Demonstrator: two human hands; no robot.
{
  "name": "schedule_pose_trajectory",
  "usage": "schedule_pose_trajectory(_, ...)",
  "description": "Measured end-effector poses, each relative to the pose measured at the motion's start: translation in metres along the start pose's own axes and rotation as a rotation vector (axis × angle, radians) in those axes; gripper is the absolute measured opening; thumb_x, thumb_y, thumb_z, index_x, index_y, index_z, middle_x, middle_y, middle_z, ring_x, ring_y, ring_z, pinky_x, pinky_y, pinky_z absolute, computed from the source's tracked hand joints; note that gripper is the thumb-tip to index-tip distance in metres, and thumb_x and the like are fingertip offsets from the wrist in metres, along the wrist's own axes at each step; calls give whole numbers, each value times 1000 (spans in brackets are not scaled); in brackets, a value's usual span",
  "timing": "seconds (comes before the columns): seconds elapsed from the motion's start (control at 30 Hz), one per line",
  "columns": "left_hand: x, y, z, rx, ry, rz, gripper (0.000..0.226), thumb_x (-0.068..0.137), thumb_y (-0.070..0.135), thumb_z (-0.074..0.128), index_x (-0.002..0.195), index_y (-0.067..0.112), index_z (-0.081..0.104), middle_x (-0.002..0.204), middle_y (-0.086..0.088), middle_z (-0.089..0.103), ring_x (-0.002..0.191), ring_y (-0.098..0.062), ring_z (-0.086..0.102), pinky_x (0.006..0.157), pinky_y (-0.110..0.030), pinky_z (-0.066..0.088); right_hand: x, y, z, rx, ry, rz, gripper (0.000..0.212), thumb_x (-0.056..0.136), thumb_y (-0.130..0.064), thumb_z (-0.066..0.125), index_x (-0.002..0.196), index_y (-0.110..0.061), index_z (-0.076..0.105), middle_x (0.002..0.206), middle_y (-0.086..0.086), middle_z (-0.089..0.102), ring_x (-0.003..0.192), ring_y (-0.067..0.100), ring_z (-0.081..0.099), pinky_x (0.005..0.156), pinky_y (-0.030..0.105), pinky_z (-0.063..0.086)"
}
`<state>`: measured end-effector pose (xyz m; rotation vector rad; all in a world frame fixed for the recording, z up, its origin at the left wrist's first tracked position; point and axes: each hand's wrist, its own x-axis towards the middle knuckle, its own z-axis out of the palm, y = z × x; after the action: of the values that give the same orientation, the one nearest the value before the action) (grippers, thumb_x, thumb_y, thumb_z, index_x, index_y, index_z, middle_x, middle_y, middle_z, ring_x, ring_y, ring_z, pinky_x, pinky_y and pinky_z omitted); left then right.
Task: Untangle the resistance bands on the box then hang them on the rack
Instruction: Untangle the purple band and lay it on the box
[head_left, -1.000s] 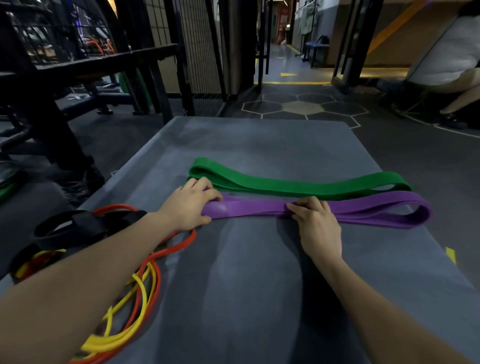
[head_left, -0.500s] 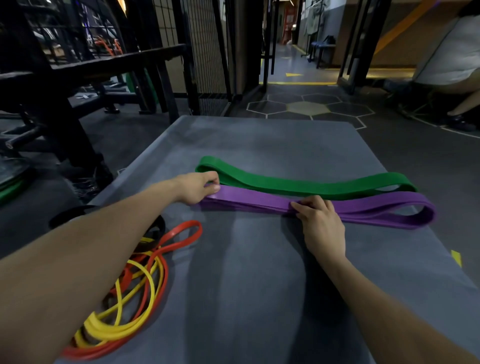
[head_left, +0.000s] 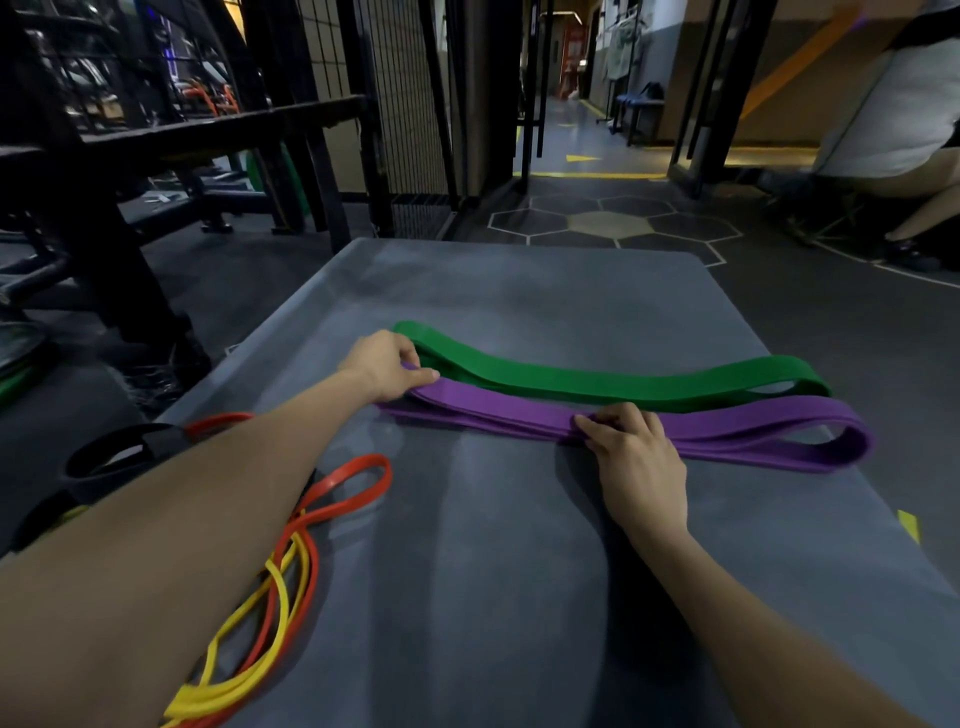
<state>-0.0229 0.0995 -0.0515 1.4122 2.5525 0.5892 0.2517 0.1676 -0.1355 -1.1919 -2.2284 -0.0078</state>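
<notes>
1. Laid out flat across the far half of the large grey padded box top (head_left: 519, 597): a wide flat purple rubber resistance band (head_left: 753, 434), folded into a long doubled loop, and just behind it, side by side and touching along part of its length, a wide flat green rubber resistance band (head_left: 597, 379).
2. Left hand (head_left: 387, 366): fingers and thumb curled, pinching the left end of the purple band where it meets the green band's end.
3. Right hand (head_left: 636, 452): fingers bent down over the middle of the purple band, gripping its stacked layers against the box.
4. Near the left edge of the box, partly under the left forearm: a tangle of thin orange rubber loop band (head_left: 343, 488), thin yellow rubber loop band (head_left: 270, 608) and a black strap-like band (head_left: 111, 452), plainly not yet separated.
5. Step in hand, as a judgement: straightening and setting aside the purple band, with the green one already sorted and the thin ones left to do.
6. Next move, as a judgement: letting go of the purple band once flat, then reaching to the orange-yellow knot and finding a free loop to draw out.
7. Hanging not yet begun; dark metal rack frame (head_left: 156, 135) beyond the left of the box, exact hanging spot not discernible.
</notes>
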Motion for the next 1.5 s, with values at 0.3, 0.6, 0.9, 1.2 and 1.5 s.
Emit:
schedule_pose_trajectory(0.3,8,-9,12,57,-68,35,29,77,47,69,71,20,58,93,-3,63,97,-24,59,78,-29,44,6,4,0,-23,-18,3,28,88,-21,59,114,-28,66,110,-1,59,99,26,52,74,35,46)
schedule_pose_trajectory(0.6,-6,4,-14,276,-357,120,64,72,66,61,106,12,63,100,-3,61,88,-21,53,73,-28,40,4,10,-2,-32,-6,-4,28,87,-19,61,113,-26,67,109,0,60,98,27,54,72,37,47)
schedule_pose_trajectory(0.9,-6,-15,0,400,-311,100,62,77,65,55,120,20,49,128,-3,54,121,-25,46,97,-39,31,1,-1,5,-17,29,-33,31,82,-17,67,111,-28,68,104,-3,60,93,25,55,69,35,49)
schedule_pose_trajectory(1.2,-16,-21,6,381,51,476,71,71,69,55,129,31,39,123,0,35,112,-23,38,95,-36,30,8,11,2,-49,19,-39,30,85,-17,63,114,-26,66,107,0,59,95,27,55,72,37,48)
schedule_pose_trajectory(1.5,-28,-25,-10,762,408,930,54,59,42,81,108,26,64,107,-2,57,95,-23,44,81,-35,35,6,6,-1,-15,20,-29,28,86,-17,61,113,-24,67,107,2,60,96,28,55,72,38,47)
